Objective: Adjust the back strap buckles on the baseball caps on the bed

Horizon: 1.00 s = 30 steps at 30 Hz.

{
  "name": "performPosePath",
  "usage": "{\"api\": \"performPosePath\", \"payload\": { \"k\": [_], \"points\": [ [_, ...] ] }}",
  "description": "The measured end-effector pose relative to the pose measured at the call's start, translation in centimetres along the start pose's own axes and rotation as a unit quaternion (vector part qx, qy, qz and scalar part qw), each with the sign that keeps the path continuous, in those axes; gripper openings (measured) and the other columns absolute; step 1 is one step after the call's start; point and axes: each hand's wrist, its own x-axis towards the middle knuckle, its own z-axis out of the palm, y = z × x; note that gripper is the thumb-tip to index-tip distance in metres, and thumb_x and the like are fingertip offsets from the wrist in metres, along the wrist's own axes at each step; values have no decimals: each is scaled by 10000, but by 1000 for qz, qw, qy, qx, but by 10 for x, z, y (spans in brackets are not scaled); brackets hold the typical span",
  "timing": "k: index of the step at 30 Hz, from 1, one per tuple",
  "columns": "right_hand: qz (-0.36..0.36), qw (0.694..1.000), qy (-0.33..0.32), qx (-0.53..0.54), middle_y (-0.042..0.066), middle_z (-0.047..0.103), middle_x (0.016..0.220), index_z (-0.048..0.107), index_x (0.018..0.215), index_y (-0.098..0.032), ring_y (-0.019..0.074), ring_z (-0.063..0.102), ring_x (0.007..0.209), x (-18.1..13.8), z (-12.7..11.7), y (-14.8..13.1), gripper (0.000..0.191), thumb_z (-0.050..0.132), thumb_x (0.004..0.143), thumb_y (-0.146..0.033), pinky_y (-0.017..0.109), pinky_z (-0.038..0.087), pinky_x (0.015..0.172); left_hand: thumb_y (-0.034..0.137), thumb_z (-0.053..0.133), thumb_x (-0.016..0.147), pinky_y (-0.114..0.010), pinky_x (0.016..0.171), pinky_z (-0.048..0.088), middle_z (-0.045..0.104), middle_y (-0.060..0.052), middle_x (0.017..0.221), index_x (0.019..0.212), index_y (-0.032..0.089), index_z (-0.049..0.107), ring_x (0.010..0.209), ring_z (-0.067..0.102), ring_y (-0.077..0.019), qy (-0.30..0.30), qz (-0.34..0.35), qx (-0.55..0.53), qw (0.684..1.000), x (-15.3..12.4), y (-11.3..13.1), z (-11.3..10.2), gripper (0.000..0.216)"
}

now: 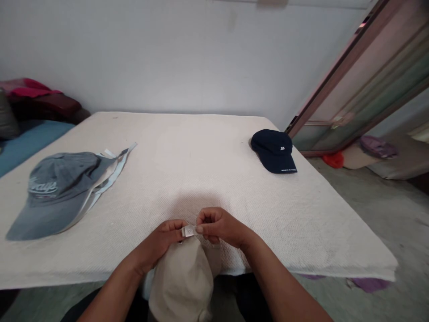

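A beige cap (182, 277) hangs at the table's near edge between my two hands. My left hand (167, 235) is closed on the cap's edge, beside a small white label (188, 230). From the other side my right hand (216, 224) pinches at the label's right end, thumb against fingers. Part of the cap's underside is hidden. A grey-blue cap (63, 192) with white lettering lies on the left of the table, its back straps spread out. On the right rests a navy cap (273, 150) with a small white emblem, brim toward me.
The table (187, 165) bears a white textured cover and stands against a pale wall (174, 53). Blue bedding (40, 136) and a pink cloth (31, 88) are at the left. Right of the table are a door frame (321, 94) and a red item (333, 159) on the floor.
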Motion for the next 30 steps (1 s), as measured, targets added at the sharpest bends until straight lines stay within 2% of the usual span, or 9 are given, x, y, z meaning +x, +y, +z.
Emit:
{"api": "performPosePath", "payload": {
  "k": [5, 8, 13, 17, 22, 26, 30],
  "points": [
    [8, 999, 15, -36, -61, 483, 516, 553, 730, -149, 36, 389, 412, 2, 6, 0, 129, 646, 735, -238, 166, 276, 384, 291, 723, 676, -217, 544, 358, 647, 3, 642, 765, 158, 684, 520, 514, -93, -2, -23, 3, 1000, 0, 0, 6, 165],
    [11, 1000, 2, -21, -55, 498, 536, 555, 745, -147, 38, 398, 417, 1, 6, 1, 141, 643, 741, -257, 169, 282, 387, 295, 727, 670, -233, 549, 373, 668, -15, 661, 822, 159, 699, 531, 541, -117, 3, -35, 1, 999, 0, 0, 8, 207],
    [-9, 1000, -25, 3, -51, 528, 581, 558, 852, -156, 47, 421, 436, 1, 5, 2, 173, 644, 748, -265, 181, 308, 410, 296, 710, 690, -246, 614, 417, 707, -46, 725, 899, 167, 715, 613, 598, -144, -22, -21, 5, 1000, 0, 1, 11, 246],
    [-18, 1000, -15, -1, -45, 528, 604, 567, 900, -155, 54, 455, 473, 0, 4, 1, 194, 630, 770, -284, 190, 343, 461, 264, 700, 698, -267, 682, 441, 720, -61, 763, 929, 164, 717, 686, 627, -169, -49, 1, 5, 999, 1, 4, 12, 252],
    [-6, 1000, -14, -22, -1, 570, 665, 572, 821, -132, 82, 525, 565, -5, -3, 0, 168, 600, 793, -296, 230, 410, 574, 247, 689, 707, -223, 611, 417, 704, -46, 729, 854, 146, 712, 639, 598, -136, -30, 13, -17, 999, 2, 2, 7, 180],
    [8, 999, -27, -27, -25, 541, 595, 562, 750, -139, 67, 482, 501, -4, -3, 2, 125, 625, 751, -247, 205, 371, 507, 252, 672, 720, -195, 518, 375, 674, -14, 634, 758, 151, 699, 513, 534, -91, -12, -9, -5, 1000, 1, 1, 7, 112],
    [-7, 1000, -13, -24, -32, 539, 581, 551, 727, -148, 61, 469, 481, 0, 4, 4, 125, 623, 746, -248, 192, 349, 476, 247, 651, 730, -232, 590, 420, 695, -46, 675, 818, 140, 717, 573, 576, -124, -28, -9, 18, 999, 1, 2, 12, 154]
  ]
}}
